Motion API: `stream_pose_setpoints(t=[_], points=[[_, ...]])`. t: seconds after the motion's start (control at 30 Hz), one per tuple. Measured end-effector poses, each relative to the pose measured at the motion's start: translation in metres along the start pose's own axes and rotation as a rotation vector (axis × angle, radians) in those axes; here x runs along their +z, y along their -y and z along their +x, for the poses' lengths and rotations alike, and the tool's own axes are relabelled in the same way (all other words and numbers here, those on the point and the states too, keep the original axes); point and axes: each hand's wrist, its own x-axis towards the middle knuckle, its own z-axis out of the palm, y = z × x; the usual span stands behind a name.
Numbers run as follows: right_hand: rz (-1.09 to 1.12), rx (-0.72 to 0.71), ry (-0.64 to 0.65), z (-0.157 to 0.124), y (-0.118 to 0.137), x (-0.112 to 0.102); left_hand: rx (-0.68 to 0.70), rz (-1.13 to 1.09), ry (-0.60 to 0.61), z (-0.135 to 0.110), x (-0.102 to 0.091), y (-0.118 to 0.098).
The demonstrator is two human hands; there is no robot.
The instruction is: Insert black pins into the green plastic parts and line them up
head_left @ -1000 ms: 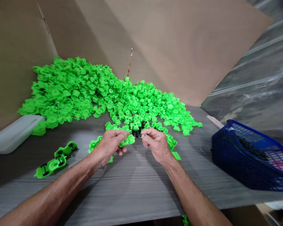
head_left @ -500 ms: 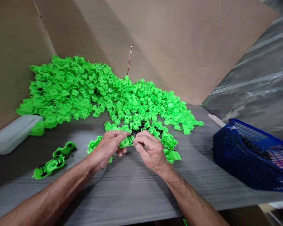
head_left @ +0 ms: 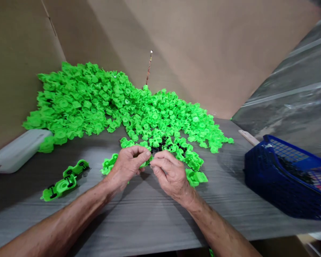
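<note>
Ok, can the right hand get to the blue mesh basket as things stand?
Probably yes: only a few low green plastic pieces lie between the right hand and the blue mesh basket.

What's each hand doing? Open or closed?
Left hand: closed, pinching a green plastic piece.
Right hand: closed, pressed up beside that piece; whether it holds anything cannot be told.

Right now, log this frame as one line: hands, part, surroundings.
left hand: grips green plastic part | right hand: touches it | nearby: loose black pieces, green plastic heap, blue mesh basket
</note>
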Motion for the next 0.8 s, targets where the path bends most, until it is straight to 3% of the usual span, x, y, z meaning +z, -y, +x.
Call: stream_pose_setpoints(t=[0.27,0.57,0.8], points=[[0.047,-0.030,-0.051,-0.001,0.003,0.002,0.121,0.091,-0.133,-0.008,0.006,-0.004],[0.101,-0.005,-0.121,0.001,0.004,0.003,0.284,0.254,-0.199,-0.011,0.008,-0.005],[0.090,0.001,-0.116,-0.002,0.004,0.007,0.210,0.200,-0.221,-0.013,0.008,-0.007]])
